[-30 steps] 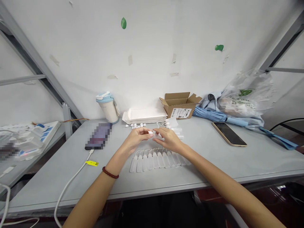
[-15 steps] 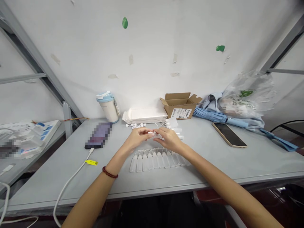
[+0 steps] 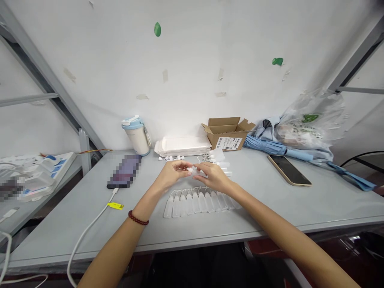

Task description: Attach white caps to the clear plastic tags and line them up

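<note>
My left hand pinches a small white cap-like piece between thumb and fingers. Facing it, my right hand is closed on a small translucent plastic bottle, whose neck end meets the white piece. Fingers partly cover both, so I cannot tell if they are joined. Below the hands, on the table, lies a row of several similar translucent bottles with thin white cords looping from their tops. Beyond my right hand are more bottles, and loose white caps lie beyond my left hand.
Along the wall stand a blue-lidded tumbler, a stack of white packets and an open cardboard box. A blue umbrella and a smartphone lie right. Another phone, with a white cable, lies left.
Both hands stay in nearly the same place over the row. Their fingers shift slightly around the bottle and white piece, which show more clearly now than half a second ago.
</note>
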Demonstrator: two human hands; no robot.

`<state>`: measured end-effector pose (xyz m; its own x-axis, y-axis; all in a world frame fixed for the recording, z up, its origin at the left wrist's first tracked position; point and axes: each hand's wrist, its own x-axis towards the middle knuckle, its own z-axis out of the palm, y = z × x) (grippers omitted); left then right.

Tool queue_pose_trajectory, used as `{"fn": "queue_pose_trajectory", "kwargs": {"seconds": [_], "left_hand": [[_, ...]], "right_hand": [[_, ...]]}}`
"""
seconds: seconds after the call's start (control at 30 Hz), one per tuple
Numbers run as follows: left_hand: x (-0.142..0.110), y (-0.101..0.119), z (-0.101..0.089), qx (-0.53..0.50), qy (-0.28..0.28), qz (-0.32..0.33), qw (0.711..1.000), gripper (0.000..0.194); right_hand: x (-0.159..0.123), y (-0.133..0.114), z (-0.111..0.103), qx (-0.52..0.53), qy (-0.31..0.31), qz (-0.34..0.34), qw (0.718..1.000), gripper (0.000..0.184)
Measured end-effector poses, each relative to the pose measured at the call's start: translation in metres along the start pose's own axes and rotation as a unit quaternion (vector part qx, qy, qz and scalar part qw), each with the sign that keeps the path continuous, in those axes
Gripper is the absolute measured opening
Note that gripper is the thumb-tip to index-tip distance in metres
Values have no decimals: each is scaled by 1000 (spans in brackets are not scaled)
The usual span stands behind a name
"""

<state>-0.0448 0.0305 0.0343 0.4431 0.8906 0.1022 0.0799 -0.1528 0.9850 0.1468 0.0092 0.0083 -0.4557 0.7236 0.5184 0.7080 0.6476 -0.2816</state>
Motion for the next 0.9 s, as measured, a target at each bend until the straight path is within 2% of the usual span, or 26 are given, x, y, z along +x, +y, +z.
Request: {"fn": "queue_pose_trajectory", "kwargs": {"seconds": [0.2,0.3,0.43,0.7,0.9], "left_hand": [[0,-1,1,-17,30,-42,999,32],[0,-1,2,16,21,-71,997,35],[-1,3,4,74,-7,-56,996,41],[-4,12,3,121,-30,-12,992,26],[-4,11,3,135,-24,-30,990,31]], "right_hand": [[0,-2,0,9,-3,15,1000,32],[1,-3,-1,10,-3,13,1000,31],[1,-3,-1,10,-1,14,1000,30],[-1,1,1,-29,1,-4,1000,31],[0,-1,0,-67,-14,-8,998,31]]}}
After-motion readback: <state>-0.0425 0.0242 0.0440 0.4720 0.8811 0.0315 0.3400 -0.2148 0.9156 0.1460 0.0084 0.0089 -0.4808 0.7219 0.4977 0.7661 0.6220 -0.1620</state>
